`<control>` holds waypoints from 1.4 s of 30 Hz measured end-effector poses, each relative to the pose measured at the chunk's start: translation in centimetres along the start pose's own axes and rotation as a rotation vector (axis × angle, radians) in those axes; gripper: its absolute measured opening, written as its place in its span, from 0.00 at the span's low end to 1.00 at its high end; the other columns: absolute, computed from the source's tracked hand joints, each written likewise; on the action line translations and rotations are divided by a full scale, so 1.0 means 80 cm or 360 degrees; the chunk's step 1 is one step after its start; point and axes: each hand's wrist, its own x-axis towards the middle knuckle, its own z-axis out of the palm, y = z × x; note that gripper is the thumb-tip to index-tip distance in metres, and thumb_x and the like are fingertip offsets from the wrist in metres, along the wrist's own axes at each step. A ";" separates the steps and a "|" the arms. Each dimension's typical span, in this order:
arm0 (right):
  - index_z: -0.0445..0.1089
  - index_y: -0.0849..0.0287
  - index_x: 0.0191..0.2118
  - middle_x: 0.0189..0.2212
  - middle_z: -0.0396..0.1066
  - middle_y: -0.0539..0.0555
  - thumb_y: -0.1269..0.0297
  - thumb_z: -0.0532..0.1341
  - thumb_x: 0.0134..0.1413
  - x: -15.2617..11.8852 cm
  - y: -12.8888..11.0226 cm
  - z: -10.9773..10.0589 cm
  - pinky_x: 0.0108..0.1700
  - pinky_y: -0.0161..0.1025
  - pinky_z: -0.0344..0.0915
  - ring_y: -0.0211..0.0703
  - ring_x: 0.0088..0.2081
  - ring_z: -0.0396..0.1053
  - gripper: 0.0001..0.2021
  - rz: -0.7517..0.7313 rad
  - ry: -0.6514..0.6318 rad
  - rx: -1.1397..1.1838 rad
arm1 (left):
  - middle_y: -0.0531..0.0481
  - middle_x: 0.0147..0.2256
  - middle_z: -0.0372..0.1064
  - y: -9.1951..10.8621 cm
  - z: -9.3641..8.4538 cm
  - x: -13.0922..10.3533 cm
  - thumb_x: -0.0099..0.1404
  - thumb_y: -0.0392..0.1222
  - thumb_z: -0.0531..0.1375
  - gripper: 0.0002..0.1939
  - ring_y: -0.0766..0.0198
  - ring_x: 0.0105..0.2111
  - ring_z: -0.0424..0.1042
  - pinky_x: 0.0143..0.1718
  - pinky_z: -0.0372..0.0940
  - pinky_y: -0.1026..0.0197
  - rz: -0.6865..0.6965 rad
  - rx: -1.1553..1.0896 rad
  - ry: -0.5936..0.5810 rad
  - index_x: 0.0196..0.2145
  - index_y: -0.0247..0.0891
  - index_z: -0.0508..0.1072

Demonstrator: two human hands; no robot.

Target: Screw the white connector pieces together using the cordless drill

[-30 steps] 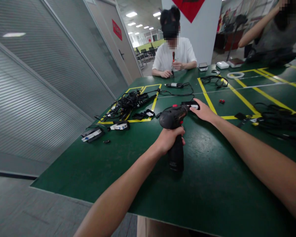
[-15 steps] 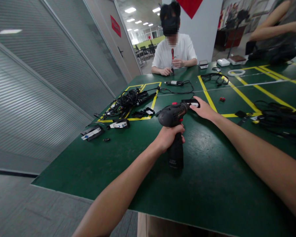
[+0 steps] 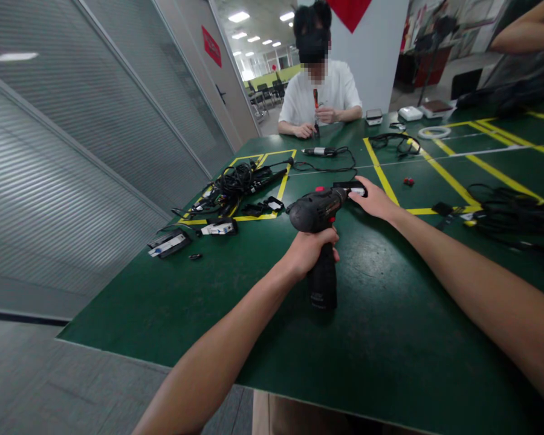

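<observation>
My left hand (image 3: 309,251) is wrapped round the grip of a black cordless drill (image 3: 315,211), its battery end pointing down toward me. The drill's chuck end reaches a small black-and-white device (image 3: 357,191) lying on the green table. My right hand (image 3: 372,198) grips that device by its right end, thumb on the near side and fingers over the far side. The drill's tip and part of the device are hidden behind the drill body and my fingers.
Left lie two black-and-white devices (image 3: 168,243), a small black piece (image 3: 195,257) and a cable heap (image 3: 236,184). More cables (image 3: 517,214) lie right. Beyond is a corded tool (image 3: 320,151). Across the table (image 3: 236,320), a person (image 3: 320,90) holds a red-handled screwdriver (image 3: 316,99).
My hands, the drill and the device stay almost in place. At the upper right, another person's arm has moved up and to the right.
</observation>
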 end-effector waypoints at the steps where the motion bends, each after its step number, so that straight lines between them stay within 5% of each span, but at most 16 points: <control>1: 0.58 0.59 0.66 0.63 0.63 0.60 0.53 0.61 0.57 0.000 0.000 0.000 0.63 0.53 0.58 0.58 0.61 0.63 0.34 -0.0002 0.0000 0.0002 | 0.54 0.22 0.62 0.000 0.000 0.000 0.51 0.38 0.60 0.08 0.67 0.19 0.68 0.23 0.62 0.64 -0.0006 0.0000 0.0006 0.31 0.35 0.67; 25: 0.61 0.58 0.62 0.56 0.69 0.60 0.62 0.63 0.52 -0.003 -0.007 0.002 0.59 0.52 0.62 0.56 0.55 0.68 0.31 -0.0071 0.0001 -0.0015 | 0.52 0.26 0.65 -0.004 -0.003 0.001 0.51 0.36 0.60 0.10 0.68 0.19 0.68 0.22 0.62 0.65 -0.0019 -0.0076 0.0056 0.33 0.34 0.68; 33: 0.66 0.59 0.58 0.53 0.71 0.61 0.55 0.61 0.56 -0.005 -0.015 0.000 0.54 0.52 0.65 0.58 0.51 0.70 0.26 -0.0027 0.0072 -0.0039 | 0.52 0.29 0.67 0.000 -0.003 -0.009 0.52 0.37 0.60 0.11 0.68 0.20 0.69 0.23 0.62 0.64 0.0065 0.0015 -0.0043 0.35 0.34 0.67; 42: 0.70 0.58 0.51 0.45 0.76 0.61 0.45 0.63 0.53 -0.011 -0.027 0.002 0.47 0.50 0.67 0.58 0.44 0.73 0.26 0.0035 0.0244 -0.0144 | 0.52 0.28 0.66 0.007 -0.013 -0.015 0.51 0.36 0.60 0.10 0.67 0.19 0.69 0.23 0.63 0.63 0.0050 0.0120 0.0052 0.34 0.35 0.66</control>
